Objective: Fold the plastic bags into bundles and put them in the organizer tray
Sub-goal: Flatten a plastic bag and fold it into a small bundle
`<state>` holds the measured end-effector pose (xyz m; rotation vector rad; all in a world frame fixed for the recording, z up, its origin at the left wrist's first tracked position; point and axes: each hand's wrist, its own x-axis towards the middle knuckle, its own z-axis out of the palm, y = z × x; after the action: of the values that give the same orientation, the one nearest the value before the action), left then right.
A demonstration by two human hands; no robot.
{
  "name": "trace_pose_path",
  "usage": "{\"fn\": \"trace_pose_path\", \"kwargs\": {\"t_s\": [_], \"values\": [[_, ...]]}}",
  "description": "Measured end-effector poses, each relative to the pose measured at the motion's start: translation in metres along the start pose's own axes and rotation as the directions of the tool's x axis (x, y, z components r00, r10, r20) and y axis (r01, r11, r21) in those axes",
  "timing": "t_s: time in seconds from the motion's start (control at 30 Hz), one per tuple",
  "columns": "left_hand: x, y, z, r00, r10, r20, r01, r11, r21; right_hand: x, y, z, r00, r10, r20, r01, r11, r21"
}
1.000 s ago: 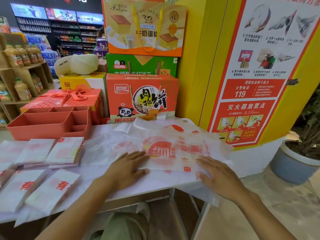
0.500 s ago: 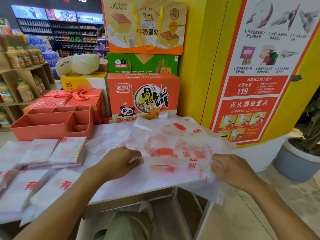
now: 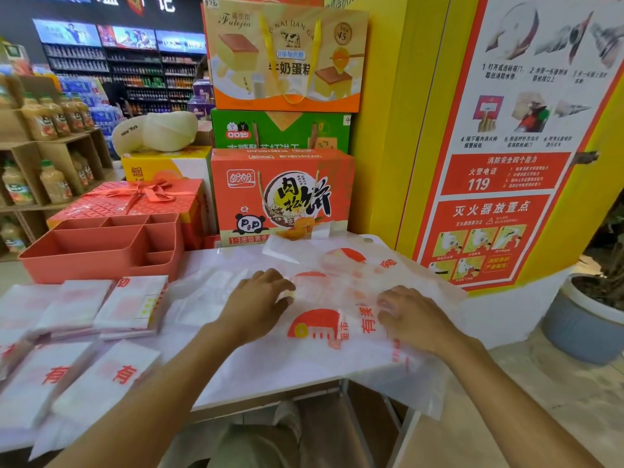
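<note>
Folded bundles (image 3: 101, 383) lie along the near left edge of the table (image 3: 270, 380). Beyond them, at its right side, the left hand (image 3: 260, 307) and right hand (image 3: 417, 320) rest on the plastic bag (image 3: 317, 327), fingers (image 3: 278, 282) curled and pinching the film, though blur hides the exact grip. The bag lies flat with its long axis left to right, its right end hanging over the table's right edge; the empty organizer tray (image 3: 84, 261) sits at the far left corner.
</note>
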<state>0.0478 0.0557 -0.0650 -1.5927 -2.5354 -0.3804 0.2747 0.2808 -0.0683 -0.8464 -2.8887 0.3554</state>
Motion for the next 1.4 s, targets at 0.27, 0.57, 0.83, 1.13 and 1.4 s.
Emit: {"fn": "trace_pose_path", "kwargs": {"t_s": [0.27,0.57,0.83,1.13,1.4], "values": [[-0.009,0.022,0.054,0.993,-0.005,0.115,0.005,1.0,-0.002,-0.003,-0.034,0.037,0.992,-0.126,0.017,0.127,0.989,-0.08],[-0.007,0.017,0.056,0.975,-0.026,0.223,0.021,0.999,0.025,0.006,-0.024,0.052,0.988,-0.13,0.084,0.141,0.979,-0.149],[-0.027,-0.016,0.039,0.964,-0.024,0.266,0.012,0.999,0.049,-0.01,0.035,0.038,0.99,-0.074,0.123,0.088,0.989,-0.116],[-0.034,-0.012,0.035,0.996,-0.003,0.084,0.002,1.0,0.018,-0.011,0.037,0.026,0.977,-0.204,-0.057,0.196,0.973,-0.124],[-0.038,-0.013,0.022,0.995,0.057,0.085,-0.058,0.998,0.007,-0.018,0.036,0.012,0.976,-0.213,-0.041,0.203,0.964,-0.171]]}}
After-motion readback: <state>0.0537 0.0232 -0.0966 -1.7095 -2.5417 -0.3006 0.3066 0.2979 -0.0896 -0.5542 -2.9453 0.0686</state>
